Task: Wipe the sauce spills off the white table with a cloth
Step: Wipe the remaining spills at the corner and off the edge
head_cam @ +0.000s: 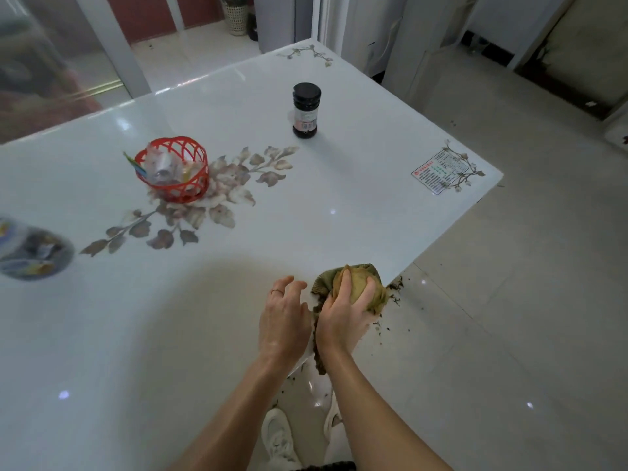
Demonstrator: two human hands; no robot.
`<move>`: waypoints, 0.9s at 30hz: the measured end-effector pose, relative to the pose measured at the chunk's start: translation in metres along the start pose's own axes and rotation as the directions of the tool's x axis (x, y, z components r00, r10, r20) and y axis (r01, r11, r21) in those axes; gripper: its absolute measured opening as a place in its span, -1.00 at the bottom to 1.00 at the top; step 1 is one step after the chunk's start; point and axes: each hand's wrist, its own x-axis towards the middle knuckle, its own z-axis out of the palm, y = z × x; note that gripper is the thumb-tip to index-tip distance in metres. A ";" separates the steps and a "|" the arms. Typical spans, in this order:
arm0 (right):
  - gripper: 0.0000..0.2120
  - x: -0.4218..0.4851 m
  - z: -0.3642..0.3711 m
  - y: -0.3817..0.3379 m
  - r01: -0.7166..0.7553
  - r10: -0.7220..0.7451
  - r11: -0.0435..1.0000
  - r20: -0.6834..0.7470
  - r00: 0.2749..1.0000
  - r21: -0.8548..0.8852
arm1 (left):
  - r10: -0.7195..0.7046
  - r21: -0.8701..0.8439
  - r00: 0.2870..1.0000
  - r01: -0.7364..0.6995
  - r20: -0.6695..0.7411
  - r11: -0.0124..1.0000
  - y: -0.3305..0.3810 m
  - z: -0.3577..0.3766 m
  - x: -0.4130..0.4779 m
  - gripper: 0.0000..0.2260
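Worktop point(339, 205): glossy white, printed with grey-brown flower sprays point(217, 188) at centre and corners.
Cloth point(360, 288): olive-green with ochre-yellow, fine checked weave at the edge.
Basket point(171, 141): red lattice.
Jar point(306, 112): dark contents, black lid, pale label.
Sticker point(438, 173): white, with red and green print.
Floor point(509, 317): pale grey tiles, dark brown specks point(396, 287).
2 shoes point(277, 433): white.
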 end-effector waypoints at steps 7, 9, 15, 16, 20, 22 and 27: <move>-0.49 -0.019 -0.003 0.005 0.048 -0.046 0.999 0.092 0.995 -0.021 | -0.002 -0.044 1.000 0.001 -0.012 0.999 -0.013 -0.008 -0.019 -0.68; -0.47 -0.004 -0.007 0.008 0.007 -0.005 1.000 0.084 0.996 -0.031 | -0.010 -0.043 0.999 0.008 -0.037 0.999 -0.018 -0.011 -0.023 -0.67; -0.48 0.000 -0.010 -0.008 -0.072 0.077 0.996 0.083 0.994 -0.057 | -0.067 -0.039 0.996 0.065 -0.058 0.997 -0.032 -0.016 -0.039 -0.67; -0.48 -0.009 -0.010 -0.009 -0.056 0.060 0.997 0.079 0.995 -0.054 | -0.081 -0.041 0.995 0.079 -0.052 0.996 -0.031 -0.015 -0.042 -0.67; -0.42 -0.058 -0.006 -0.009 0.078 -0.081 0.997 0.135 0.988 0.024 | -0.108 -0.072 0.994 0.106 -0.027 0.992 -0.024 -0.010 -0.049 -0.73; -0.35 -0.071 -0.003 -0.003 0.127 -0.132 0.991 0.153 0.979 0.043 | -0.114 -0.086 0.993 0.111 -0.031 0.990 -0.021 -0.010 -0.052 -0.75; -0.41 -0.035 -0.009 -0.003 -0.008 -0.004 0.997 0.153 0.988 0.077 | -0.117 -0.021 0.985 0.115 -0.129 0.993 -0.025 -0.018 -0.063 -0.67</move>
